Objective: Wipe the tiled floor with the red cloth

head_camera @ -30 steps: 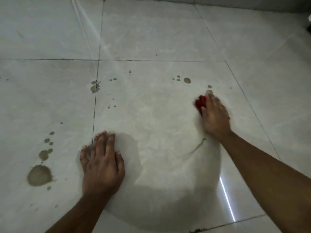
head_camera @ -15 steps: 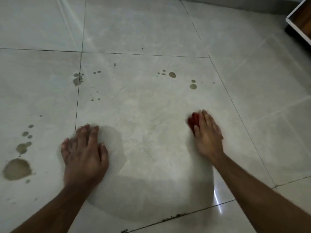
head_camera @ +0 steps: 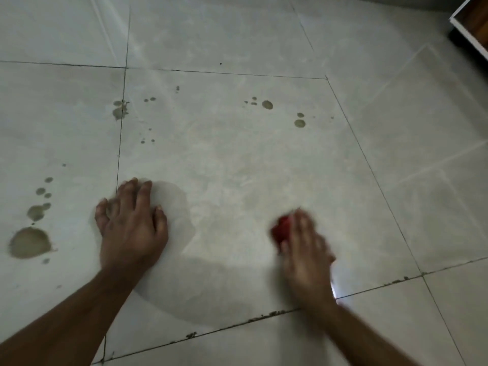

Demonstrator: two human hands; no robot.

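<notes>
The tiled floor is pale grey, laid in large square tiles with thin dark grout lines. One big tile takes up the middle of the view; its far grout line runs across the upper part, its near one slants up from lower left to the right, with dark grit lodged along it. Most of this tile's middle is bare of anything standing on it.

The left hand lies flat on the floor near the tile's left grout line, fingers straight and slightly spread, holding nothing. The right hand is blurred and presses down on the red cloth, which is bunched under the palm near the tile's near edge; only a small red part peeks out on the hand's left. Whether the fingers curl round the cloth or merely lie over it, I cannot tell.

Brownish spots dot the far part of the tile. A splash straddles the left grout line, and a larger puddle with a trail of drops sits on the neighbouring tile toward the floor's left edge, apart from the left hand.

A corner of white-edged wooden furniture stands at the far right corner. A rounded shadow falls between the forearms, and a bright glint of light shows just beside the right wrist.
</notes>
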